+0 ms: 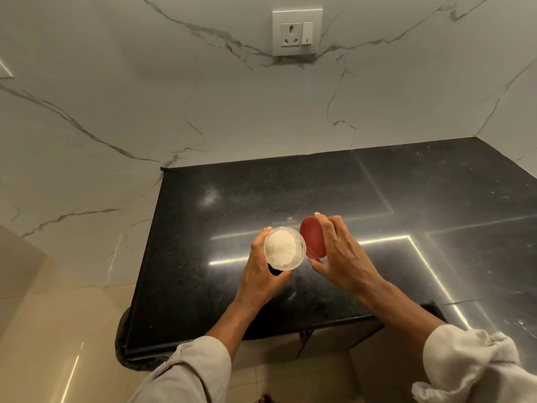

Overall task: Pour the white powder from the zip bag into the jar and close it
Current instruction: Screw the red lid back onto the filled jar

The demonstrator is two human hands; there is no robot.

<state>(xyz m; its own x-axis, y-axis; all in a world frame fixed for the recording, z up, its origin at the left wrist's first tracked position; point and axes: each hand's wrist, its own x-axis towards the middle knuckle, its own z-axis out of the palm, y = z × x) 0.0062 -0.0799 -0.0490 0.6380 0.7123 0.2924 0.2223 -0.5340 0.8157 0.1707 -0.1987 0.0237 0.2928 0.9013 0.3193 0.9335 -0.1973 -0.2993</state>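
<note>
A clear glass jar (284,248) full of white powder is held above the black counter, its mouth uncovered. My left hand (260,269) grips the jar from the left, fingers and thumb wrapped round its side. Just right of the jar's rim, a round red lid (312,241) is tilted on edge. My right hand (338,251) holds the lid between fingers on top and thumb below. Lid and jar almost touch. No zip bag is in view.
The black granite counter (334,193) runs to the marble wall behind and to the right. Its front edge lies near my forearms, its left edge near the jar. A wall socket (297,32) sits high on the backsplash. Beige floor tiles show at lower left.
</note>
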